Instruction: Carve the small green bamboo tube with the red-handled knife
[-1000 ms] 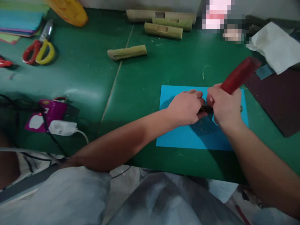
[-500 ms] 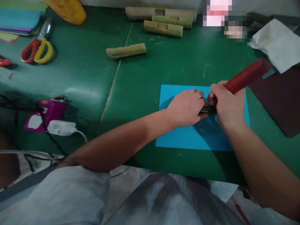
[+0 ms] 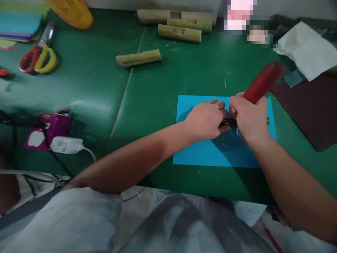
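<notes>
At the green table's (image 3: 163, 80) near right, on the blue sheet (image 3: 200, 151), the left hand (image 3: 204, 119) is pinning a small dark piece (image 3: 228, 121) with curled fingers. The right hand (image 3: 249, 117), fist gripping the red handle (image 3: 263, 81), is tilting it steeper again, so the rocking on the piece is continuing.

You've got a dark green tabletop (image 3: 163, 84) with a seam running up it. A flat bright-blue paper sheet (image 3: 200, 154) lies near your edge, and a dark maroon sheet (image 3: 313, 109) is on the right. One short split bamboo piece (image 3: 138, 58) lies mid-table, with three notched bamboo tubes (image 3: 179, 32) at the back. Red-and-yellow-handled scissors (image 3: 38, 58) lie far left. A purple plastic gadget (image 3: 51, 126) touches a white charger block (image 3: 65, 144).
</notes>
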### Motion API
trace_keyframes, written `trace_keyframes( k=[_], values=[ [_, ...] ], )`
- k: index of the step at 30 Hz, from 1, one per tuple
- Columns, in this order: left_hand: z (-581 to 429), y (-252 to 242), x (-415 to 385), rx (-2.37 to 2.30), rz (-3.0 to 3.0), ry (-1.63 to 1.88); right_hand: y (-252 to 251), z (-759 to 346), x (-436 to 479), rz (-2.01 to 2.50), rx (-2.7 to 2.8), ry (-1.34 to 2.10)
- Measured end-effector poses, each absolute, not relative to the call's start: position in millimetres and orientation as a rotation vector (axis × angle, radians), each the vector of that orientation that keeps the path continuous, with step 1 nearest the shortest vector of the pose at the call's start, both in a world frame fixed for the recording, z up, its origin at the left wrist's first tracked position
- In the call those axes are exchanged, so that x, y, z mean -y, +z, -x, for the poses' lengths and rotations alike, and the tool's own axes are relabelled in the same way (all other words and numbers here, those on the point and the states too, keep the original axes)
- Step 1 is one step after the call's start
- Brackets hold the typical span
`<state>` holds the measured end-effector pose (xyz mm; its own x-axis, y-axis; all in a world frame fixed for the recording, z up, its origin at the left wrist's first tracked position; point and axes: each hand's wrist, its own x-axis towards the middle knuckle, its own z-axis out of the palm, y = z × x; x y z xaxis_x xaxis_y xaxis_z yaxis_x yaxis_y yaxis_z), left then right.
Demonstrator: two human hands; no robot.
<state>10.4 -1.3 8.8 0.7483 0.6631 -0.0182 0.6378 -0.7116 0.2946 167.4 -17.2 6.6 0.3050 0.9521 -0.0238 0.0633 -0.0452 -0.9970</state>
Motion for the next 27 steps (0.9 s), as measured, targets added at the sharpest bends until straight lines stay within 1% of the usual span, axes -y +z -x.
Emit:
trace_keyframes(
  k=[10,17,23,27],
  values=[
    [-11.0,8.0,3.1,-1.011,-2.702,0.134,9.8,-170.3,14.7,1.430,0.940,0.942],
    [-10.2,5.8,4.1,-1.011,-2.724,0.196,10.0,-169.2,14.0,1.481,0.988,0.963],
    [-6.0,-4.5,-0.2,-0.957,-2.672,0.270,2.4,-165.5,15.2,1.491,1.075,0.866],
    [-3.2,-8.0,-1.4,-0.908,-2.675,0.272,1.8,-164.3,17.1,1.488,1.066,0.896]
  ],
)
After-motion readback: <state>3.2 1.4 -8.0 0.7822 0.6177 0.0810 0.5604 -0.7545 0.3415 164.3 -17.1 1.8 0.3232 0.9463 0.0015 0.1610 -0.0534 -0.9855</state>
